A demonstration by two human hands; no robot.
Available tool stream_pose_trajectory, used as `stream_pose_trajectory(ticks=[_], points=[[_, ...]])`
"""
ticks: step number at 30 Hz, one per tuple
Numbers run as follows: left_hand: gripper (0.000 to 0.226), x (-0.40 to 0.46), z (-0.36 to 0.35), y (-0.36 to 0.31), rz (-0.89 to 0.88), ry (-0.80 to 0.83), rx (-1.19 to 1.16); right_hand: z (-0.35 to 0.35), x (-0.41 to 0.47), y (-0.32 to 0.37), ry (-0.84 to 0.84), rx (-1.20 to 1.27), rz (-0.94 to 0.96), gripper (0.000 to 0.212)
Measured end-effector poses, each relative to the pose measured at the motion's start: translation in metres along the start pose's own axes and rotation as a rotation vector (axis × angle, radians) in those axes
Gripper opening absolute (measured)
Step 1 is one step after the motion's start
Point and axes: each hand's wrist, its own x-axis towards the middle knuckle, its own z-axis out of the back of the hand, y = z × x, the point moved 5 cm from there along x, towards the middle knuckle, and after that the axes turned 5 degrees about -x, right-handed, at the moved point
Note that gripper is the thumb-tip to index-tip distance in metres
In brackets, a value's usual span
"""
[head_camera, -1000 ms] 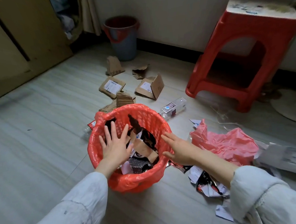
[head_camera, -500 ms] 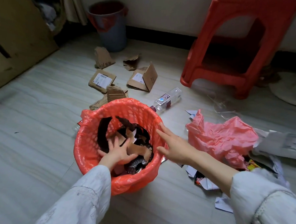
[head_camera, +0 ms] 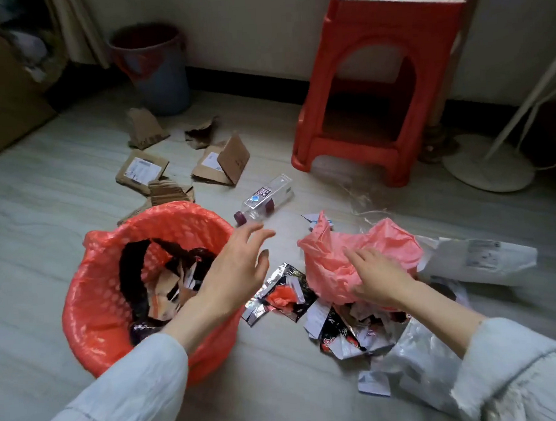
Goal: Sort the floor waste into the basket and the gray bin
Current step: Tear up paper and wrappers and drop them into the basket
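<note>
Two hands over the floor waste, neither gripping

Basket (head_camera: 89,287), lower left of frame, red w/ a red liner, holds torn wrappers and card scraps. Left hand (head_camera: 238,268) hangs above its right rim, fingers spread apart, empty. Right hand (head_camera: 376,277), center-right, lies palm-down on a crumpled pink bag (head_camera: 344,248), fingers apart, not closed on it. Foil wrappers (head_camera: 282,294) lie btwn basket and bag; more wrappers and paper scraps (head_camera: 346,333) sit under the right wrist. Gray mailer (head_camera: 478,260) just right of the bag. Clear bottle (head_camera: 264,196) lies center frame. Cardboard pieces (head_camera: 182,161) sit above the basket. Gray bin (head_camera: 161,74) stands upper left by the wall, well apart. Red stool (head_camera: 376,84) upper right.
</note>
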Motion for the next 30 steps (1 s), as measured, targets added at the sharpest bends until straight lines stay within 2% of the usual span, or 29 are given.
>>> stream_pose_trajectory(ticks=[3,7,10,14,18,21,24,26,28,30], points=[[0.034,0.009,-0.038,-0.018,-0.076,0.04,-0.026,-0.022,0.015,-0.034,0.024,-0.089,-0.102,0.07],[0.037,0.01,-0.086,-0.024,-0.151,0.148,-0.04,-0.052,0.03,-0.04,0.09,-0.173,-0.104,0.086],[0.039,0.009,-0.111,-0.02,-0.107,0.246,-0.006,-0.067,0.033,-0.037,0.066,-0.262,-0.077,0.068],[0.043,0.007,-0.121,-0.026,-0.102,0.298,-0.01,-0.071,0.029,-0.032,-0.005,-0.279,-0.036,0.05],[0.052,0.006,-0.11,-0.032,-0.002,0.331,-0.054,-0.034,0.02,-0.04,-0.191,-0.134,-0.097,0.033],[0.065,0.013,-0.086,-0.048,-0.002,0.311,-0.042,0.014,0.001,-0.046,-0.389,-0.017,-0.12,0.027],[0.075,0.027,-0.052,-0.071,-0.054,0.241,0.064,0.057,-0.027,-0.038,-0.586,0.087,0.029,0.022],[0.083,0.036,-0.029,-0.092,-0.083,0.23,0.191,0.084,-0.051,-0.028,-0.639,0.129,0.126,0.015],[0.094,0.044,-0.012,-0.112,-0.084,0.324,0.325,0.112,-0.078,-0.019,-0.751,0.162,0.156,0.012],[0.096,0.047,0.001,-0.125,-0.038,0.419,0.382,0.138,-0.105,-0.011,-0.877,0.198,0.151,0.013]])
